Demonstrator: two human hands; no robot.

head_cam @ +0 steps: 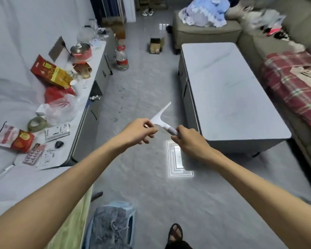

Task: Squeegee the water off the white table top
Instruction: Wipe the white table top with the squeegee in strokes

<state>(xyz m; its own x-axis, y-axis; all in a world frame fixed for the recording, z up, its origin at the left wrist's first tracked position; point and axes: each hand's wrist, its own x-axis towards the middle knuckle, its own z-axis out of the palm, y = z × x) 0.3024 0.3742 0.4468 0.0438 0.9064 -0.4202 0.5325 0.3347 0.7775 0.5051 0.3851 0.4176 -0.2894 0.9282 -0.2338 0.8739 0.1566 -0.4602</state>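
The right hand point(186, 141) is gripping the handle of the squeegee point(161, 117) in the air over the floor point(144, 90). The left hand point(139, 131) is seemingly pinching its blade end. The white table point(228, 90) is standing just to the right.

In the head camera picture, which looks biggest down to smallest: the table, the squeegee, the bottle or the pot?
1. table, by far
2. squeegee, but it is nearest the camera, which makes it look big
3. bottle and pot look about alike, so no ranking between them
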